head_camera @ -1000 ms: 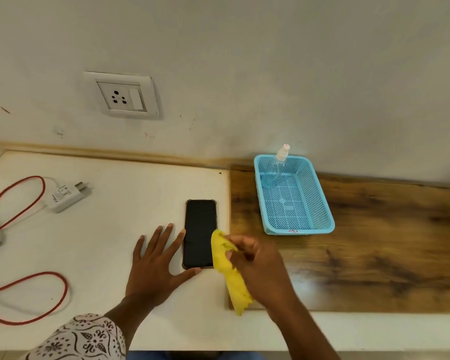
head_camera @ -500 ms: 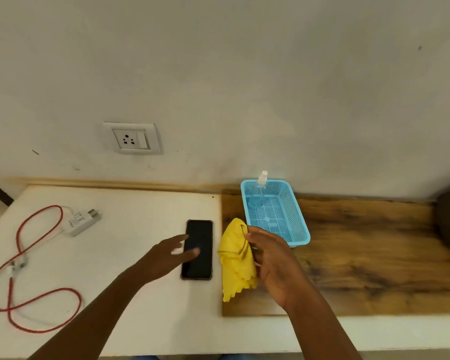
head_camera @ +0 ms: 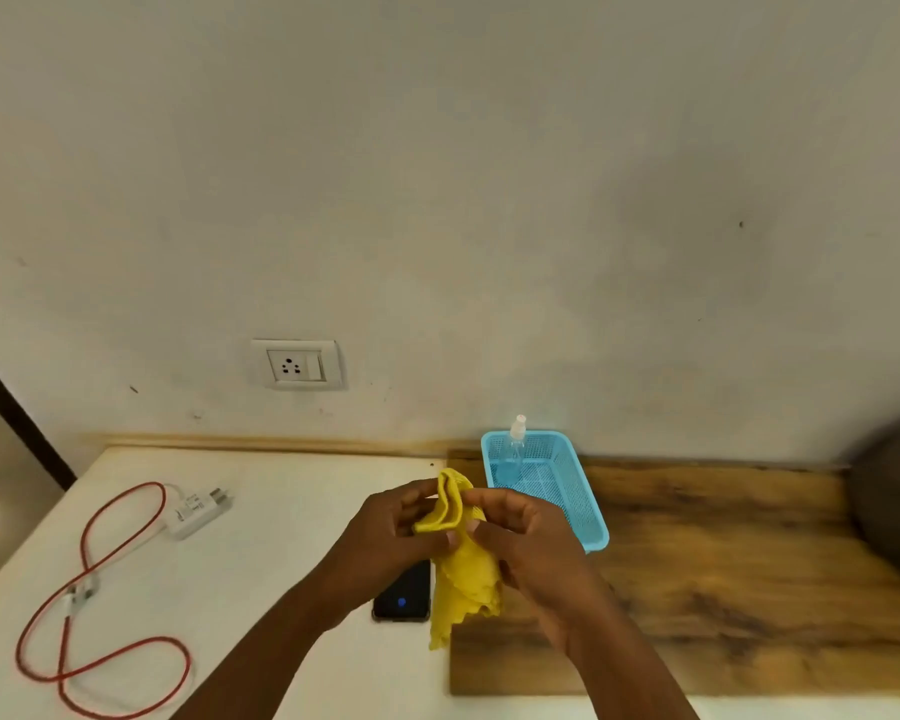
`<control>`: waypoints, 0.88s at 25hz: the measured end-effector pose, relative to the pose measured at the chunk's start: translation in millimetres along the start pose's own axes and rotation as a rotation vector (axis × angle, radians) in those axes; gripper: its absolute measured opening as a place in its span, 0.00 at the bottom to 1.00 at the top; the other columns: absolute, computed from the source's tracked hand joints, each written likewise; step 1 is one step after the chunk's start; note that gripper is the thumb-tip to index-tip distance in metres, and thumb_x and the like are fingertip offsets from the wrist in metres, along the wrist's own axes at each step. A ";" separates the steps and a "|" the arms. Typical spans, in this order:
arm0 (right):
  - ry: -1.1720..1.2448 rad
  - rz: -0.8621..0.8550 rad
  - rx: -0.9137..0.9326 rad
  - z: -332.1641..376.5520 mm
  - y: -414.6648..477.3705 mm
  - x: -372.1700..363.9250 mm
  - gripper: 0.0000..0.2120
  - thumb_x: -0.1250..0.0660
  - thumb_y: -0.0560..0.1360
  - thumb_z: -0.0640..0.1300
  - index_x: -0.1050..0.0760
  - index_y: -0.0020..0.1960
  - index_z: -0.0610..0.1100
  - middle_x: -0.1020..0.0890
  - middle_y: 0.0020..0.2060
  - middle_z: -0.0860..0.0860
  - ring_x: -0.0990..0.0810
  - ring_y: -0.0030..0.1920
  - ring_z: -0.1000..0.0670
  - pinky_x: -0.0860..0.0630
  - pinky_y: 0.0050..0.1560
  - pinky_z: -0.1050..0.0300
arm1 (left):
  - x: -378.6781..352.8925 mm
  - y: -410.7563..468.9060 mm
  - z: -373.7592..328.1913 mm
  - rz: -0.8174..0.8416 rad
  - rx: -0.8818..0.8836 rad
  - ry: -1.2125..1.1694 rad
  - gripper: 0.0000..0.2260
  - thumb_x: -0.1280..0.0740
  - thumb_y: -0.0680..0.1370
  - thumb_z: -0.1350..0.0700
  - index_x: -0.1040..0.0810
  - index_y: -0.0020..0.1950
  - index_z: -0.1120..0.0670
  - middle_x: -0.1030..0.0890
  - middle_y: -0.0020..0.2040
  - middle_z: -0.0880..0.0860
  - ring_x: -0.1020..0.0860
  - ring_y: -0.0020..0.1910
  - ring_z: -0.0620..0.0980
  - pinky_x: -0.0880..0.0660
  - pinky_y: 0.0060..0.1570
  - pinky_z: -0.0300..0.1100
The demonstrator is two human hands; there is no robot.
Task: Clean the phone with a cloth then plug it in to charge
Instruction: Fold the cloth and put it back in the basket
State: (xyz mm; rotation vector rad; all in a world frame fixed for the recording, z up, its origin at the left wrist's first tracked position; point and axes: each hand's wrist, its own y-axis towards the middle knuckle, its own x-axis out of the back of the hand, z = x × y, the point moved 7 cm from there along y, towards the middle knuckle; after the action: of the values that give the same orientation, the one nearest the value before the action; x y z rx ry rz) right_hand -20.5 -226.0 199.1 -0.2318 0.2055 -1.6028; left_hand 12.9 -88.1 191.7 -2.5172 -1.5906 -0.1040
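Lighting even, moderately bright, warm-yellow cast; wall (head_camera: 489,174) dull grey-cream. Source not visible. Bright glare patch on floor at 9 o'clock. Soft diffuse shadows only; faint darker mottling on wall toward 2 o'clock. Overall soft focus, slight motion blur. Wide-angle distortion: table edge (head_camera: 261,442) bows, dark object at 3 o'clock smeared.

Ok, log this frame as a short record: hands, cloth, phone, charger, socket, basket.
hands: left hand and right hand both pinch the cloth
cloth: yellow cloth raised above the table, hanging down
phone: phone flat on white table, partly hidden by hands, blue dot on screen
charger: white adapter with red cable, unplugged
socket: wall socket empty
basket: blue basket holds spray bottle
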 end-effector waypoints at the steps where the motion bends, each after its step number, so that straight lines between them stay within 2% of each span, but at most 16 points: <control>1: -0.053 -0.026 0.040 4.3 -0.9 4.1 0.10 0.30 0.73 0.39 0.21 0.44 0.55 0.18 0.43 0.60 0.20 0.46 0.58 0.24 0.37 0.72 | 4.4 -0.1 -2.9 -0.028 0.020 -0.033 0.17 0.31 0.73 0.60 0.24 0.62 0.52 0.18 0.55 0.52 0.19 0.53 0.49 0.20 0.52 0.45; 3: -0.174 -0.087 0.098 9.9 -2.2 12.9 0.10 0.28 0.71 0.38 0.22 0.42 0.54 0.19 0.44 0.59 0.22 0.45 0.61 0.27 0.35 0.75 | 14.5 -0.1 -5.6 -0.091 0.087 -0.132 0.12 0.37 0.76 0.65 0.22 0.58 0.57 0.17 0.49 0.54 0.17 0.45 0.50 0.19 0.45 0.44; 6: -0.263 -0.123 0.105 10.8 -2.9 21.3 0.12 0.26 0.69 0.39 0.27 0.44 0.51 0.20 0.46 0.51 0.21 0.47 0.55 0.26 0.40 0.69 | 24.5 -3.3 -14.1 -0.148 0.137 -0.200 0.11 0.39 0.76 0.67 0.19 0.47 0.56 0.17 0.39 0.54 0.17 0.36 0.48 0.19 0.36 0.40; 8: -0.307 -0.053 0.097 14.6 -3.9 19.9 0.17 0.26 0.69 0.41 0.30 0.53 0.50 0.20 0.52 0.49 0.21 0.52 0.50 0.23 0.47 0.63 | 23.4 -5.0 -26.5 -0.136 0.099 -0.168 0.10 0.38 0.76 0.66 0.19 0.46 0.56 0.18 0.41 0.54 0.18 0.38 0.48 0.20 0.37 0.39; 10: -0.397 0.028 0.151 28.0 -5.7 15.3 0.22 0.28 0.71 0.46 0.33 0.62 0.53 0.23 0.58 0.51 0.22 0.56 0.49 0.23 0.55 0.56 | 20.2 -5.8 -42.3 -0.126 0.050 -0.136 0.08 0.37 0.76 0.66 0.20 0.47 0.56 0.19 0.41 0.54 0.20 0.41 0.49 0.20 0.38 0.38; 12: -0.440 0.037 0.276 53.4 -10.3 12.0 0.17 0.31 0.74 0.49 0.29 0.61 0.56 0.22 0.57 0.53 0.22 0.56 0.51 0.23 0.58 0.53 | 17.4 -5.8 -60.1 -0.124 0.002 -0.138 0.06 0.36 0.76 0.64 0.22 0.45 0.55 0.20 0.38 0.54 0.20 0.39 0.49 0.20 0.39 0.39; 13: -0.443 0.020 0.334 66.0 -12.6 12.4 0.14 0.32 0.74 0.50 0.26 0.59 0.55 0.19 0.54 0.54 0.21 0.54 0.52 0.22 0.57 0.53 | 17.2 -6.1 -69.4 -0.133 -0.028 -0.137 0.05 0.36 0.76 0.63 0.23 0.45 0.55 0.20 0.37 0.53 0.20 0.39 0.49 0.20 0.40 0.39; 15: -0.439 0.003 0.412 87.7 -18.7 14.5 0.10 0.31 0.73 0.49 0.23 0.54 0.53 0.18 0.48 0.55 0.19 0.50 0.54 0.21 0.51 0.59 | 18.7 -8.0 -86.7 -0.166 -0.099 -0.122 0.02 0.36 0.77 0.60 0.24 0.46 0.54 0.20 0.38 0.53 0.20 0.38 0.47 0.20 0.38 0.37; 17: -0.414 0.033 0.436 101.8 -25.6 15.0 0.11 0.29 0.72 0.49 0.25 0.53 0.55 0.18 0.48 0.57 0.19 0.49 0.55 0.22 0.48 0.64 | 18.4 -11.2 -99.3 -0.182 -0.154 -0.087 0.02 0.36 0.77 0.57 0.25 0.47 0.53 0.19 0.39 0.52 0.20 0.37 0.45 0.21 0.36 0.33; 19: -0.414 0.058 0.453 111.9 -31.4 14.6 0.14 0.28 0.71 0.49 0.26 0.54 0.58 0.19 0.50 0.57 0.19 0.50 0.55 0.21 0.49 0.62 | 14.3 -14.7 -108.0 -0.165 -0.182 -0.029 0.02 0.37 0.77 0.54 0.25 0.47 0.50 0.19 0.40 0.51 0.19 0.38 0.45 0.22 0.35 0.32; 22: -0.521 0.049 0.509 127.6 -38.9 14.1 0.09 0.28 0.71 0.48 0.24 0.49 0.57 0.18 0.45 0.57 0.19 0.46 0.56 0.23 0.46 0.65 | 9.4 -20.4 -116.0 -0.150 -0.197 -0.016 0.04 0.37 0.76 0.52 0.24 0.47 0.49 0.18 0.41 0.50 0.18 0.39 0.45 0.21 0.37 0.33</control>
State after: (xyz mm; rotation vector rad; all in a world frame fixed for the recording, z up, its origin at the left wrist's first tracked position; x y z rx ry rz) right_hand -23.5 -237.0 332.8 -0.2361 -0.5872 -1.4409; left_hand 1.7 -91.3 309.3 -2.5407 -1.8595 -0.2732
